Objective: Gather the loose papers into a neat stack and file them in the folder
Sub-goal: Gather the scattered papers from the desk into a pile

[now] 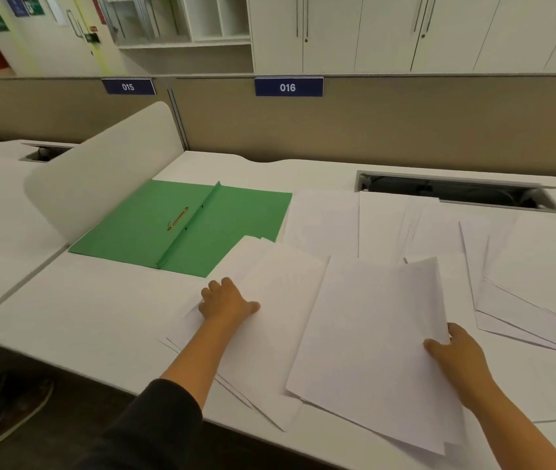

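Note:
A green folder lies open on the white desk, with a brass fastener beside its spine. White sheets are scattered to its right. My right hand pinches the right edge of a small sheaf of papers, lifted slightly above the desk. My left hand rests, fingers curled, on the left edge of another loose pile that overlaps the folder's near right corner. More loose papers lie spread at the far right and behind.
A curved white divider panel stands left of the folder. An open cable slot is sunk in the desk at the back right. A beige partition with the labels 015 and 016 closes the back. The desk's front edge runs under my forearms.

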The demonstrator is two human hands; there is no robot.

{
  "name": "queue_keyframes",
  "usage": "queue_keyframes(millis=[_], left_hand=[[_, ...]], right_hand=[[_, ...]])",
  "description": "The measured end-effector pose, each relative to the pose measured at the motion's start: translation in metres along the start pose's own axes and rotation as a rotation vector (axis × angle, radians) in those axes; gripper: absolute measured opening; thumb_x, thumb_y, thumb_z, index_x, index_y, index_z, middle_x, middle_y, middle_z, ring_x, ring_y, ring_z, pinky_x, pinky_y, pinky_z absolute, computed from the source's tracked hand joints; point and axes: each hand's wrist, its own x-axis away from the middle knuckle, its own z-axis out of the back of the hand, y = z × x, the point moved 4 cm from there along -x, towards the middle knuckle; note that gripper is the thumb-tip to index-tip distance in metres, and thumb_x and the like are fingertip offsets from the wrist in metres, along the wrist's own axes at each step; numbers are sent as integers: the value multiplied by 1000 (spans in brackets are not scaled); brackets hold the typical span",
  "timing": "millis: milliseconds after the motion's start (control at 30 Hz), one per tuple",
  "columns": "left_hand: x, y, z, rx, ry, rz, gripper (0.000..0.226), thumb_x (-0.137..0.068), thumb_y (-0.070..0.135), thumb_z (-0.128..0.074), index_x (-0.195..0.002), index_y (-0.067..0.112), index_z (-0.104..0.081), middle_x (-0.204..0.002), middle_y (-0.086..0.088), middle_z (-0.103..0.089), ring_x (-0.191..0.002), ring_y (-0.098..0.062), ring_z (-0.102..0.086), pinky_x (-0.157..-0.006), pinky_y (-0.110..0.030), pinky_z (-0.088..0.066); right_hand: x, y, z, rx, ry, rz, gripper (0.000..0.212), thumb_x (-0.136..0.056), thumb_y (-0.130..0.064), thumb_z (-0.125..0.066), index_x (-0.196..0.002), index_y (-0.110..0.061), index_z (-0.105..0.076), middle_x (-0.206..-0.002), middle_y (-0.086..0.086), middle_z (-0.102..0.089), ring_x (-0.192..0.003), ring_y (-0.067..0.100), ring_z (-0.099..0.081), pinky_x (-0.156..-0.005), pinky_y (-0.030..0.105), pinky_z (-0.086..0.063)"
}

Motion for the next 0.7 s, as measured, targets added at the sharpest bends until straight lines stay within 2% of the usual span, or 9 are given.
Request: queue_keyframes(millis=[167,267,333,467,533,600,700], left_hand=[[-1,0,4,-26,-23,13,65,-74,46,-68,-124,11,-46,-126,-10,-57,-117,-29,-51,-91,-35,-41],[1,5,9,32,14,-77,37,-87,24,-55,-121,10,-53,-126,-9,-59,-104,-28,-56,-81,-31,-43],[6,6,21,89,89,-118,31,-92,17,-46,-119,8,-56,-123,-11,-60,-100,-30,-56,-73,-29,-39],[26,19,70,149,352,-192,29,-95,17,-45,-115,3,-59,-119,-18,-62,-105,-37,-57,-75,-33,-40],[37,25,97,246,502,-253,25,-93,17,-48,-104,-2,-61,-108,-23,-64,-95,-39,-58,-72,-37,-41],[47,29,119,366,625,-312,21,-91,17,-52,-80,-1,-56,-83,-24,-60,-73,-34,-51,-62,-33,-34],[50,32,128,602,607,-331,28,-86,21,-60,-68,2,-50,-66,-13,-49,-63,-26,-41,-58,-30,-32]], right_hand=[[1,-5,-5,7,1,6,40,-91,-9,-51,-128,1,-45,-125,22,-55,-91,29,-48,-83,41,-43],[2,-6,-6,6,-2,3,42,-90,-9,-51,-130,0,-44,-126,22,-55,-91,28,-48,-84,40,-43],[4,-7,-10,7,-14,9,44,-90,-8,-52,-133,-2,-43,-127,21,-54,-94,30,-50,-83,38,-43],[7,-8,-11,6,-19,-2,48,-90,-7,-51,-136,-3,-40,-132,19,-52,-113,37,-52,-87,37,-42],[6,-9,-12,6,-21,-4,48,-90,-7,-50,-137,-2,-39,-133,19,-52,-116,37,-51,-89,37,-42],[6,-10,-13,1,-22,-2,48,-90,-7,-51,-137,-2,-40,-133,19,-52,-116,37,-51,-90,37,-42],[6,-11,-15,-22,-46,3,45,-91,-9,-51,-134,-2,-42,-131,18,-53,-107,34,-53,-86,35,-42]])
